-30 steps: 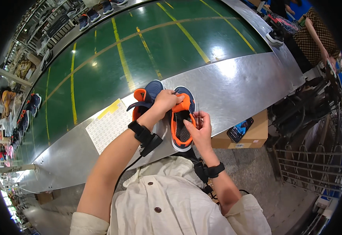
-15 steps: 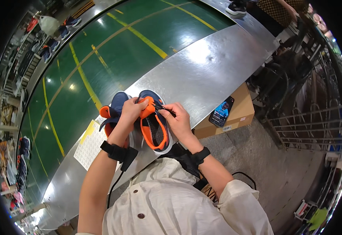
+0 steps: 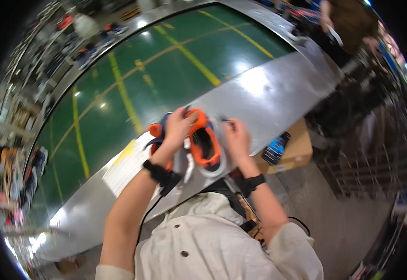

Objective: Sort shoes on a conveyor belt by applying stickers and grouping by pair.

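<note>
On the metal table edge in front of me stands a navy and orange sneaker (image 3: 215, 150) with a white sole, heel toward me. My left hand (image 3: 178, 127) is closed on its orange tongue. A second sneaker (image 3: 155, 131) of the same colours sits close to its left, partly behind my left hand and wrist. Just right of the first shoe, apart from it, my right hand (image 3: 237, 141) is smeared by motion. Its fingers are closed on a small dark slender tool (image 3: 227, 122), too blurred to name.
A printed sheet (image 3: 125, 169) with a yellow strip lies left of the shoes. Beyond runs a green conveyor belt (image 3: 166, 79) with yellow lines. A phone (image 3: 276, 148) rests on a cardboard box (image 3: 297, 151) at the right. Another person's hand (image 3: 325, 21) shows at the far right.
My right hand has pulled away from the shoe's tongue to the right, taking the dark tool along. My left hand stays at the tongue. The whole view has shifted and blurred.
</note>
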Demonstrator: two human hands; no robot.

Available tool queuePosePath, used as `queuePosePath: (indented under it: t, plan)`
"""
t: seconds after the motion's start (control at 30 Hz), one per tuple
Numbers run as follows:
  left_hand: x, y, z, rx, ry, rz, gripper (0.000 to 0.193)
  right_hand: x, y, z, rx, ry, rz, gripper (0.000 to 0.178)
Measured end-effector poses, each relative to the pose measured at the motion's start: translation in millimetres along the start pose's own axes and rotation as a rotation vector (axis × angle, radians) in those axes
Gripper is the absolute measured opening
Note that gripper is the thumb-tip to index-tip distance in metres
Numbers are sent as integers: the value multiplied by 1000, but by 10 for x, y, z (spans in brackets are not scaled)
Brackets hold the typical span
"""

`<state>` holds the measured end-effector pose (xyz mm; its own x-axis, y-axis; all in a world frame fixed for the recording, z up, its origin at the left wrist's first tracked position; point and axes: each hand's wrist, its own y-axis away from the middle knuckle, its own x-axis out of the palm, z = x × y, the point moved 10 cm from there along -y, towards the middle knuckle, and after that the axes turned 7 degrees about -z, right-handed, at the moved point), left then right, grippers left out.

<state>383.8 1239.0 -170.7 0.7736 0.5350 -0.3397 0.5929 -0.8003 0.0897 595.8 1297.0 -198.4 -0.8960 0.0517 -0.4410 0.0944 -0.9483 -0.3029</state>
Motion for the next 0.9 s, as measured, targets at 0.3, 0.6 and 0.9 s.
queuePosePath:
  t: [0.3, 0.6, 0.9]
  plan:
    - [-1043, 843, -941, 831, -382, -392, 42, -378, -331, 70, -282, 148, -10, 38]
    - [-2812, 997, 1279, -144, -1107, -294, 24, -223, 311, 1876, -537, -254, 178, 17]
    - [-2775, 1341, 724, -115, -107, -394, 21, 576, 1071, 2764, -860, -363, 502, 24]
